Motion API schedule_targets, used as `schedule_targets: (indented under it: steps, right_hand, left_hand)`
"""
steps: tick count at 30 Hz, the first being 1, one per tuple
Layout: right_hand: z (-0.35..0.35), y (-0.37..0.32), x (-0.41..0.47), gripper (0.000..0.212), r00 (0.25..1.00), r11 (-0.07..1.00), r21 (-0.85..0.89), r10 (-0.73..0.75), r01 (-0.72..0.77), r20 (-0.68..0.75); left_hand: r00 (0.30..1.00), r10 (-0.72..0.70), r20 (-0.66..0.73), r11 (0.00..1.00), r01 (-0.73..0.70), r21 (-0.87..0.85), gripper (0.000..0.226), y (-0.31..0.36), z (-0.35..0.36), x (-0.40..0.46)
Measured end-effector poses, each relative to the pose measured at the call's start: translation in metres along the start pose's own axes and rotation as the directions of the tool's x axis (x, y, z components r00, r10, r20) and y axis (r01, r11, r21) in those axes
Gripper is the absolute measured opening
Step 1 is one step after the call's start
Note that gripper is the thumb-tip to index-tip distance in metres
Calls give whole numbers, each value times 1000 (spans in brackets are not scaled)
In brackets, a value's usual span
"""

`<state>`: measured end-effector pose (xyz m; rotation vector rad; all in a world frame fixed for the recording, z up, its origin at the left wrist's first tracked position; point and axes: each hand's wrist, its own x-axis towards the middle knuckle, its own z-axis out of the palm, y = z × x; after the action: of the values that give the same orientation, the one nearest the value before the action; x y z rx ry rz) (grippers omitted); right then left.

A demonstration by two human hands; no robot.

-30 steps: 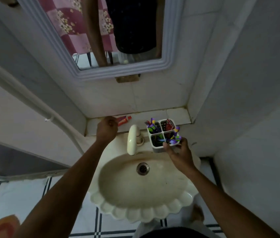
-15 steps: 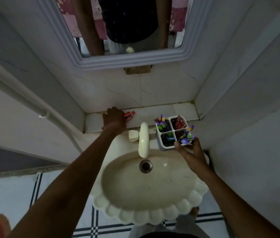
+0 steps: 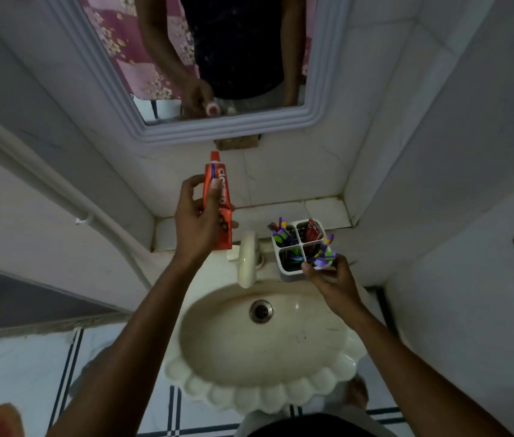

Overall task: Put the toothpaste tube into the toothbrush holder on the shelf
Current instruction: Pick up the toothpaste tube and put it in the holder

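Observation:
My left hand grips a red toothpaste tube, held upright with its cap pointing up, above the left part of the tiled shelf. The white four-compartment toothbrush holder stands to the right of the tap, at the shelf's front edge, filled with purple and green toothbrushes and a red item. My right hand holds the holder's near right corner, its fingertips touching the toothbrush heads there.
A cream tap sits between the two hands, above the scalloped cream basin. A framed mirror hangs on the wall above the shelf. A white pipe runs along the left wall. A wall corner closes in on the right.
My left hand has lifted the toothpaste tube off the shelf and turned it upright. My right hand has stayed on the holder.

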<state>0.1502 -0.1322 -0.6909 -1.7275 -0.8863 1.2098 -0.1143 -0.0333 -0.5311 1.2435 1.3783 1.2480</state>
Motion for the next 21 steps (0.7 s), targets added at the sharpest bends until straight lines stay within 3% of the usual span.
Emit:
schedule_targets:
  steps: [3, 6, 7, 10, 12, 17, 21]
  right_hand:
    - [-1, -1, 1, 81, 1000, 1000, -4, 2, -2, -2]
    - [-5, -2, 5, 66, 1000, 1000, -14, 17, -17, 20]
    - [-5, -2, 6, 63, 999, 1000, -20, 20, -19, 27]
    - [-7, -3, 7, 65, 999, 999, -36, 18, -16, 48]
    - [-10, -5, 6, 69, 998, 999, -39, 13, -11, 64]
    - [-15, -9, 4, 72, 995, 999, -50, 6, -1, 102]
    - [-18, -12, 0, 75, 992, 998, -60, 0, 7, 125]
  left_hand:
    - [994, -58, 89, 998, 58, 1, 29, 32, 6, -33]
    - [954, -156, 257, 958, 82, 276, 60, 35, 16, -51]
    - [945, -170, 281, 928, 58, 368, 62, 32, 20, -57]
    - [965, -112, 238, 785, -61, 616, 34, 23, 31, -68]
    - [966, -100, 238, 751, -84, 655, 22, 18, 40, -75]
    - [963, -78, 259, 658, -145, 739, 29, 17, 58, -82]
    - [969, -57, 239, 673, -140, 727, 32, 27, 67, -77]
